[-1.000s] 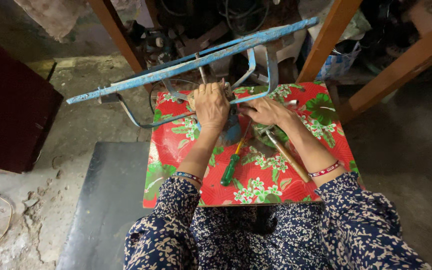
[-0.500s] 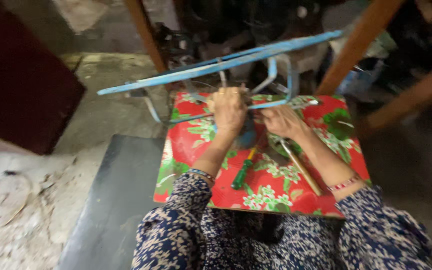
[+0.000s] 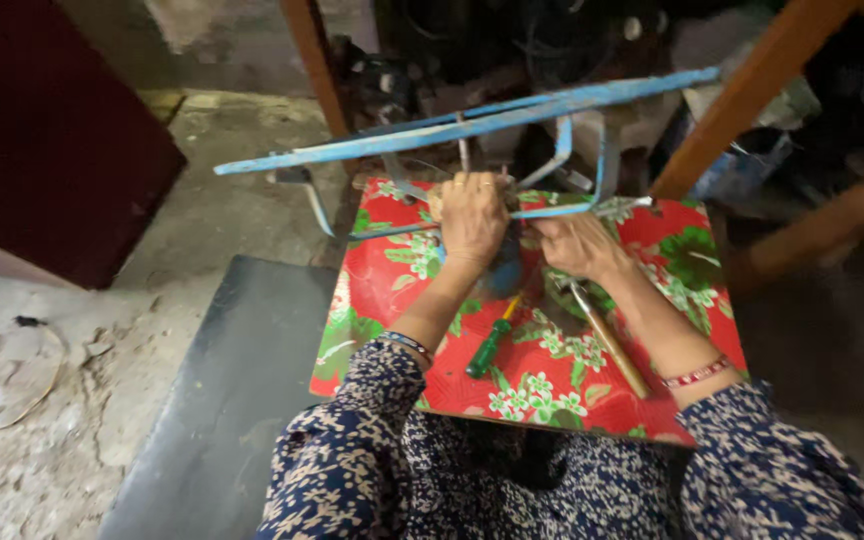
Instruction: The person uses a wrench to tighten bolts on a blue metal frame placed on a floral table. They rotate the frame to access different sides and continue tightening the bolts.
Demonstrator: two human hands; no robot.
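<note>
A blue metal frame (image 3: 472, 125) of long bars and bent rods rests on a board covered in red flowered cloth (image 3: 682, 300) on my lap. My left hand (image 3: 470, 215) presses down on a round blue part (image 3: 502, 272) under the frame, fingers closed over it. My right hand (image 3: 577, 245) grips a thin blue rod of the frame right beside it. A green-handled screwdriver (image 3: 489, 347) lies on the cloth below my left hand. A wooden-handled hammer (image 3: 612, 345) lies under my right forearm.
A dark grey slab (image 3: 217, 400) lies to the left of my lap. A dark red panel (image 3: 42, 130) stands at far left on the rough concrete floor. Orange wooden legs (image 3: 742, 100) and dark clutter stand behind the frame.
The view has swung left and closer. Both hands stay on the frame in much the same grip; screwdriver and hammer have not moved on the cloth.
</note>
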